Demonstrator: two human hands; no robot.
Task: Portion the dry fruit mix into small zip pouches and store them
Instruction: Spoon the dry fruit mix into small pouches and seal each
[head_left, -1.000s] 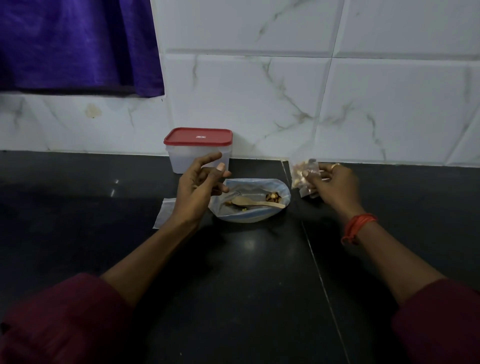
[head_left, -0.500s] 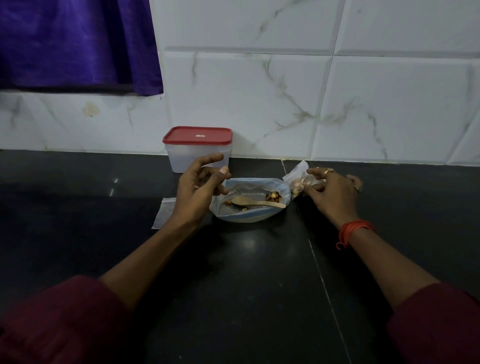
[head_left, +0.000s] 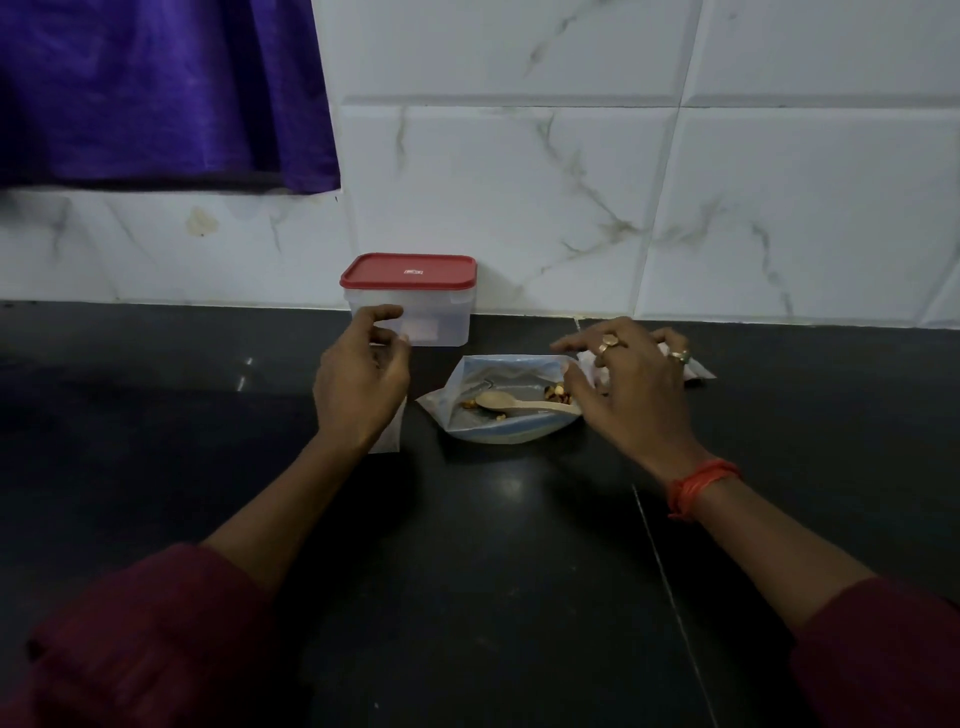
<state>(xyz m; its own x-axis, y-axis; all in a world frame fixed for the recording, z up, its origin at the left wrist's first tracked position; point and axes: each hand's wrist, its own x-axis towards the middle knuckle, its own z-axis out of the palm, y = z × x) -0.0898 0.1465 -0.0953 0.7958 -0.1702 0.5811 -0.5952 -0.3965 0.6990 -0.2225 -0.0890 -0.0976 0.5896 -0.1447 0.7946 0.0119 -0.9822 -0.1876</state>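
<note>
Wooden spoon (head_left: 493, 400) lies in open blue foil bag (head_left: 498, 371), ready to scoop. Right hand (head_left: 628, 387), fingers spread, empty, overlaps bag's right edge; left hand (head_left: 361, 382), loosely curled, empty, waits left.

Glossy blk counter (head_left: 493, 597); wood spoon (head_left: 514, 402); clear plastic tub (head_left: 441, 325) (w/ red lid (head_left: 408, 270)).

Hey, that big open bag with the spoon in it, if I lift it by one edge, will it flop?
Likely floppy: the open bag lies slumped and creased on the counter. Probably light, since only a few nuts show inside. Lifted by one edge, the wooden spoon resting loose in it could slide out.
</note>
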